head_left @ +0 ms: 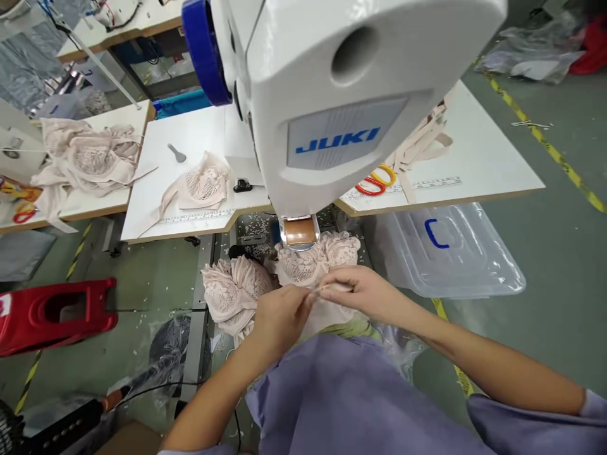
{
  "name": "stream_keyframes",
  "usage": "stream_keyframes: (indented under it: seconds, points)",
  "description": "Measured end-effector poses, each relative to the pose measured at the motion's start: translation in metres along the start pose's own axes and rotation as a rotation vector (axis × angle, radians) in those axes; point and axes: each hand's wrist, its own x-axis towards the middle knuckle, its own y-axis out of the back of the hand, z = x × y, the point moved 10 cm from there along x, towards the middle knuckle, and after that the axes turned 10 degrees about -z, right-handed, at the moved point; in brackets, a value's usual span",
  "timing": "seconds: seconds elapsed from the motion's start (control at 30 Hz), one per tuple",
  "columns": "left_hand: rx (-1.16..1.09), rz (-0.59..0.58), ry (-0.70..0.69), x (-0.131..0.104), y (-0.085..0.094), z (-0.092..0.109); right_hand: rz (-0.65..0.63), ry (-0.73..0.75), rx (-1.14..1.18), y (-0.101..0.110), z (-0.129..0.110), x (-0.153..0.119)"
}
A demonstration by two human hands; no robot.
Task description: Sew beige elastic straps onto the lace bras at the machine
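Observation:
My left hand (284, 316) and my right hand (353, 289) meet in front of my lap, fingertips pinched close together. Between them is a short piece of pale beige strap (339, 287), mostly covered by my fingers. Just beyond, a beige lace bra (303, 265) lies under the sewing machine's front end, its lower part running toward my lap. More beige lace bras (227, 294) are bunched to the left of my left hand. Above everything looms the white sewing machine head (332, 101), with a tan-covered metal part (300, 231) at its lower end.
On the white table (190, 133) lie a beige lace cup (206, 183) and a small grey tool (177, 153). Red and yellow scissors (377, 180) sit by beige straps (422, 148) at right. A clear lidded bin (455, 253) stands below; a red stool (57, 316) is at left.

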Motion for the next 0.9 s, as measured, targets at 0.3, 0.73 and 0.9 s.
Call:
stream_keyframes:
  seconds: [0.3,0.73,0.9]
  points:
    - [-0.133,-0.159,-0.058,0.007,0.025,0.004,-0.15,0.389,-0.179,-0.014,-0.042,0.0]
    - [-0.091,-0.087,-0.137,0.01,0.04,0.011,-0.117,0.721,-0.763,-0.038,-0.078,-0.023]
    - [-0.023,-0.345,-0.077,0.019,0.015,0.008,-0.18,0.673,-0.982,-0.057,-0.063,-0.02]
